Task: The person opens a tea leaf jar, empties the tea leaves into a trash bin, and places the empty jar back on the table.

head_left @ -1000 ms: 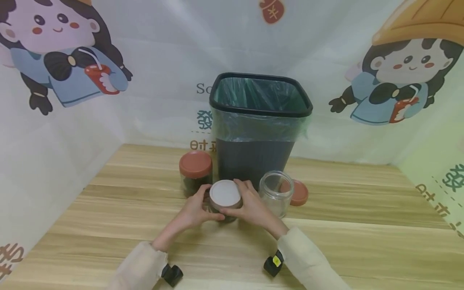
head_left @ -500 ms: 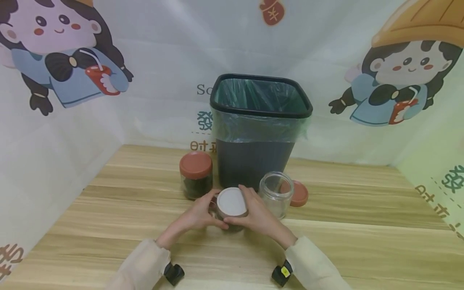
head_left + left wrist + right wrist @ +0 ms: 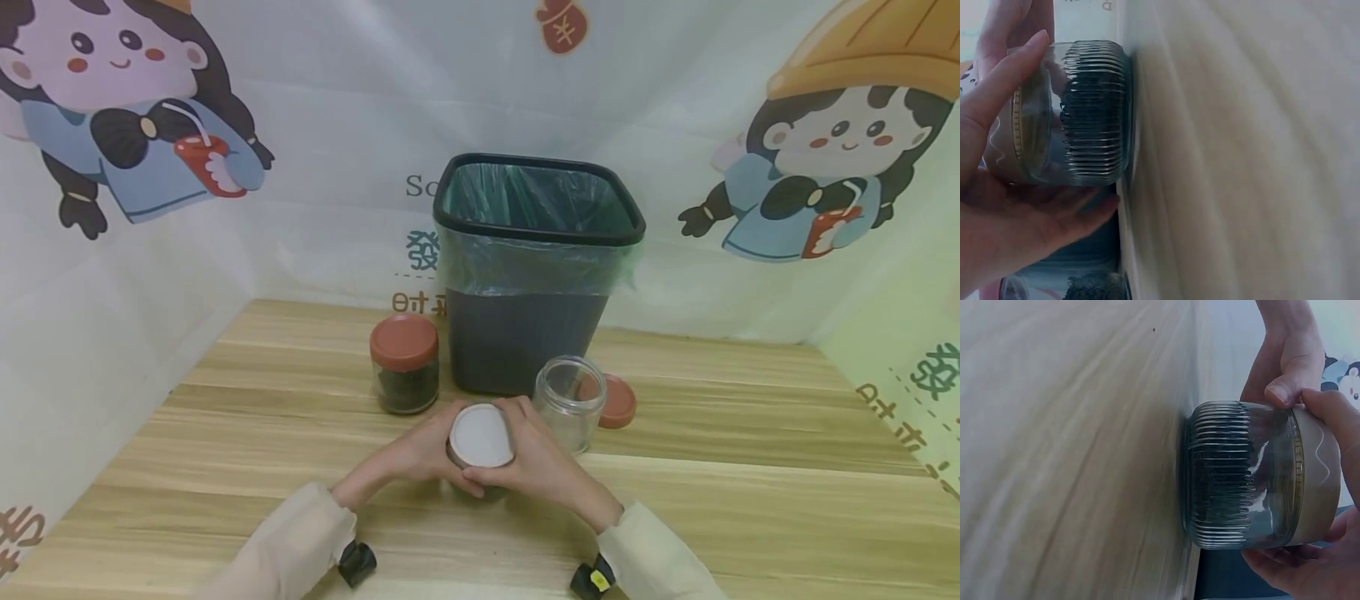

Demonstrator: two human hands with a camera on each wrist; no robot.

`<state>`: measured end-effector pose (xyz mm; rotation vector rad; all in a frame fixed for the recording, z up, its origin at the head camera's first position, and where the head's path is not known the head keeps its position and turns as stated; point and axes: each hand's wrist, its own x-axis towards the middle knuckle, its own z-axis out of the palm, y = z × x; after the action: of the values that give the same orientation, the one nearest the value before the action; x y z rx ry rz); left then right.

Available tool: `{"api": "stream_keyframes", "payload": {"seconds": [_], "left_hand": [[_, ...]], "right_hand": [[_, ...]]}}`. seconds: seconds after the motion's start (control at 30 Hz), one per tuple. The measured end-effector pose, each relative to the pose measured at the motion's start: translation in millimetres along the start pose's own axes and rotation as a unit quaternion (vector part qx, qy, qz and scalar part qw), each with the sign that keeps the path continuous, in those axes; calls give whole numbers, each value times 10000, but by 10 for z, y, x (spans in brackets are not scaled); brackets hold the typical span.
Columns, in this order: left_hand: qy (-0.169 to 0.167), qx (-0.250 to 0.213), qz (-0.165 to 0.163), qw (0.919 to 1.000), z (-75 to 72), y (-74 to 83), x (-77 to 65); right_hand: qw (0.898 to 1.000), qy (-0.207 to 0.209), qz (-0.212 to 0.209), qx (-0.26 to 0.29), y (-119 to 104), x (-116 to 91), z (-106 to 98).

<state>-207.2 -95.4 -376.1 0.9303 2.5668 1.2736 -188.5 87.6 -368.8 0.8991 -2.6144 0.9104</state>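
In the middle of the head view stands a glass jar with a pale, whitish lid (image 3: 482, 437). The left hand (image 3: 435, 450) curls round its left side, thumb in front. From the other side the right hand (image 3: 534, 454) grips the lid, its thumb across the front edge. Up close in the left wrist view, the jar's ribbed glass (image 3: 1094, 112) shows dark contents in its lower part. The right wrist view shows the same upright jar (image 3: 1222, 475), its base at the wooden tabletop, with the right fingers and thumb around the lid.
Behind is a dark bin (image 3: 525, 333) lined with a clear bag. At its left stands a red-lidded jar (image 3: 405, 367) with dark contents. An uncovered glass jar (image 3: 572, 404) stands at its right, before a red lid (image 3: 618, 402) on the wooden table (image 3: 712, 517).
Both hands have drawn the pale-lidded jar toward the person and slightly to the right, away from the red-lidded jar and the bin. The other things have stayed in place.
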Motion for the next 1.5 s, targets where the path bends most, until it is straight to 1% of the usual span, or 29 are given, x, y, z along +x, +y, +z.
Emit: {"api": "stream_keyframes", "payload": {"seconds": [0.07,0.13,0.33,0.4,0.47,0.7,0.8,1.07,1.27,1.4,1.5], "left_hand": [[-16,-111,-25,9999,10,5,-2],[14,-159,-24,9999,15,10,-6],[128,259,26,9996,39,28,-9],[129,311,38,9994,46,24,-4],[140,336,39,9993,49,22,4],[151,384,176,9990,38,19,12],[132,352,198,9991,33,17,10],[89,288,67,9995,26,14,11],[69,329,25,9994,15,29,6],[46,344,63,9994,13,21,7],[-26,386,95,9992,9,10,-1]], "right_hand": [[10000,3,-80,7,2,-15,2],[10000,25,-74,36,3,-23,12],[9996,131,211,117,-43,-36,40],[9996,170,214,30,-54,-44,46],[9996,213,147,-57,-63,-50,48],[9976,418,-301,-473,-20,-42,53],[9968,451,-404,-514,-6,-38,46],[9959,455,-502,-604,16,-30,32],[9954,476,-533,-638,21,-28,30],[9943,513,-625,-695,27,-28,25],[9943,482,-763,-577,42,-33,23]]}}
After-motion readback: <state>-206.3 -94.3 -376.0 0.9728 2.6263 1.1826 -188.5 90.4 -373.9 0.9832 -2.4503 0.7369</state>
